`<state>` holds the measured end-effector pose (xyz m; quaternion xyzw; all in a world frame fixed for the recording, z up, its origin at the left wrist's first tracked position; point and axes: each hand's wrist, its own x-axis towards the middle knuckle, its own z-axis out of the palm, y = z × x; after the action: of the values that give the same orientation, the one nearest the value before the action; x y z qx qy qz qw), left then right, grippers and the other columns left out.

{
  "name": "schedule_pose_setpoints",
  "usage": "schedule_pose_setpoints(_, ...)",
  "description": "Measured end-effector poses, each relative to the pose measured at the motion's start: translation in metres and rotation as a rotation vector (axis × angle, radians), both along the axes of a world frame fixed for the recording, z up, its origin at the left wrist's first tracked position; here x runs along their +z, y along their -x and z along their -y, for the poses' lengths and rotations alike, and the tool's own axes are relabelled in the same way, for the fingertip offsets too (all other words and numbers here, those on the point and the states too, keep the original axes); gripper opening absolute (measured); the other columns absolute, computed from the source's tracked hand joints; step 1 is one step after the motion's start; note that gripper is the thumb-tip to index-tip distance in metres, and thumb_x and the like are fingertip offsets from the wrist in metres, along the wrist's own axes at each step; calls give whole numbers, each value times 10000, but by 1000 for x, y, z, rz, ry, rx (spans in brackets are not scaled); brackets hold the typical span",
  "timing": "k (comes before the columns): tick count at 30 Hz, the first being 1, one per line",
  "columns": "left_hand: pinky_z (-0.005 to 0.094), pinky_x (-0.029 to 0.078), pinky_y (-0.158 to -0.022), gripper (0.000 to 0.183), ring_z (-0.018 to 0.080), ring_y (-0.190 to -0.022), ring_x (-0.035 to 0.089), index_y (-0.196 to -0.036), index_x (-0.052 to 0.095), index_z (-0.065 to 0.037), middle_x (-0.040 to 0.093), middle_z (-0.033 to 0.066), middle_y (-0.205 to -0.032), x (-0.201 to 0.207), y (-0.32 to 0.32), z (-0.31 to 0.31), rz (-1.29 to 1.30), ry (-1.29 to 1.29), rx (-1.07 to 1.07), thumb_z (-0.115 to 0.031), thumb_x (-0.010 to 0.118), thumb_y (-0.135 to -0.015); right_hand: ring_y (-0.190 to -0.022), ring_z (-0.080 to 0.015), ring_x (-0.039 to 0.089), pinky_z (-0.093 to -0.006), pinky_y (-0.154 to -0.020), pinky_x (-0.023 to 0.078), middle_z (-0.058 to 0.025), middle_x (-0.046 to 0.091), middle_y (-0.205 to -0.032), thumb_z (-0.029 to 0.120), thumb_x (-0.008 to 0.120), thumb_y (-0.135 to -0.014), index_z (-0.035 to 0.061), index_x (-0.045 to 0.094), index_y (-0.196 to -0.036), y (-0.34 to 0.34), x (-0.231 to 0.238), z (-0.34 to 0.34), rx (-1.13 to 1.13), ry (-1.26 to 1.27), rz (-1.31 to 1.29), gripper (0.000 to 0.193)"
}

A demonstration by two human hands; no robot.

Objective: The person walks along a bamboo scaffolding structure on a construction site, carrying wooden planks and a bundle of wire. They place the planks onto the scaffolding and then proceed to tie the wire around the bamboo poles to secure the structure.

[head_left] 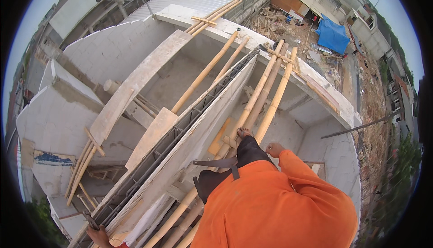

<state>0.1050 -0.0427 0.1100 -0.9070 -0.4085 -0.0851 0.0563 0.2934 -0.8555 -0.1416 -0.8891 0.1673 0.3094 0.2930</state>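
- The dark metal hand tool (91, 221), lower left of the frame, looks stiff, sturdy and fairly light; its hand end seems the place to grip.
- The rebar cage (177, 135), running diagonally beside it, is probably heavy and rigid.
- Left hand (98, 236): reaching out low, fingers around the tool.
- Right hand (274, 149): right of centre, elbow bent, fingers curled inward, nothing visible inside.

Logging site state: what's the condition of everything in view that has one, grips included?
Left grip: closed on the dark tool
Dark tool: held; open or shut unclear
Right grip: curled, nothing visible in it
Rebar cage: exposed, lying lengthwise
Bamboo poles: laid side by side
Foot: bare, on the poles
Long board: lying flat
Blue tarp: spread out
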Motion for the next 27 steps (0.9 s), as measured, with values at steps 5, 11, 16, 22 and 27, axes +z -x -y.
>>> schedule_pose_setpoints(5, 460, 388, -899, 558, 412, -1008, 507, -1169, 504, 66, 531, 231, -1055, -7, 1, -15, -14, 14, 4, -156, 617, -669, -903, -321, 640, -391, -807, 482, -191, 676, -895, 261, 634, -748, 22, 677, -901, 11, -2, 5, -61, 16, -80, 287)
schedule_pose_setpoints(11, 447, 393, -899, 555, 403, -991, 515, -1180, 497, 67, 527, 233, -1044, -20, 4, -41, 52, 23, -16, -122, 604, -670, -867, -301, 645, -386, -791, 487, -169, 683, -878, 254, 638, -744, 36, 680, -889, -5, -10, 25, -58, -7, -100, 266)
schedule_pose_setpoints(16, 436, 400, -892, 579, 393, -994, 522, -1204, 488, 66, 525, 226, -1030, -19, -4, -32, 80, 17, -14, -114, 599, -665, -875, -333, 641, -410, -789, 485, -189, 676, -889, 265, 631, -745, 25, 673, -886, -21, -38, 37, -4, 5, -24, 281)
schedule_pose_setpoints(22, 434, 401, -891, 607, 390, -994, 526, -1226, 476, 74, 528, 236, -1038, -19, 9, -52, 25, 32, 3, -110, 584, -657, -835, -307, 648, -389, -776, 490, -167, 681, -851, 257, 629, -750, 40, 674, -906, -32, -53, 38, 55, 15, -32, 271)
schedule_pose_setpoints(27, 431, 408, -878, 618, 389, -968, 540, -1227, 482, 80, 542, 241, -1046, -22, 9, -53, 76, 6, -18, -101, 570, -642, -796, -290, 653, -388, -750, 497, -159, 682, -815, 258, 624, -759, 41, 681, -901, -38, -75, 51, 59, 14, -47, 265)
